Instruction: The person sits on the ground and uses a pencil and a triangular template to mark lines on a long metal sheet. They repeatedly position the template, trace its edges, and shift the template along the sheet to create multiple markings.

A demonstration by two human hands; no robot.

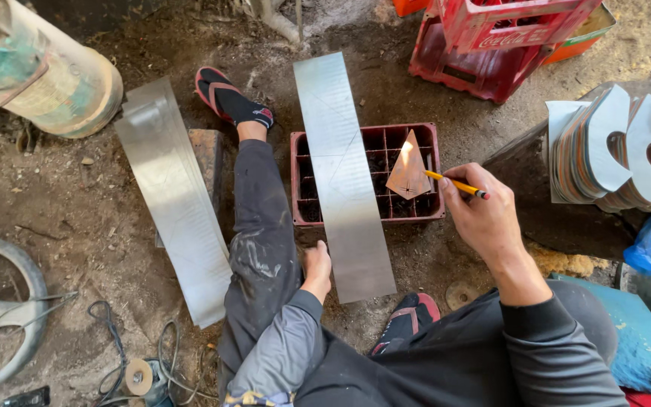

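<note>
Metal strip [344,177] lies across the red crate [431,151], long axis near-to-far and slightly skewed, faint scribed lines on its dull brushed face. Left hand [316,270] rests closed against the strip's near left edge. Right hand [484,215] is right of the strip, pinching a yellow pencil [457,184] and a triangular brown template [408,175] over the crate. Second strip [175,200] lies on the dirt floor, left.

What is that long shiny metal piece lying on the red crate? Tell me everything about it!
The long metal strip is a flat, thin, silvery-grey sheet, a narrow rectangle with faint lines drawn on it. It lies across the left part of a red plastic crate, its near end over the dirt floor. The left hand rests at its lower left edge. The right hand, holding a yellow pencil, does not touch it.
</note>
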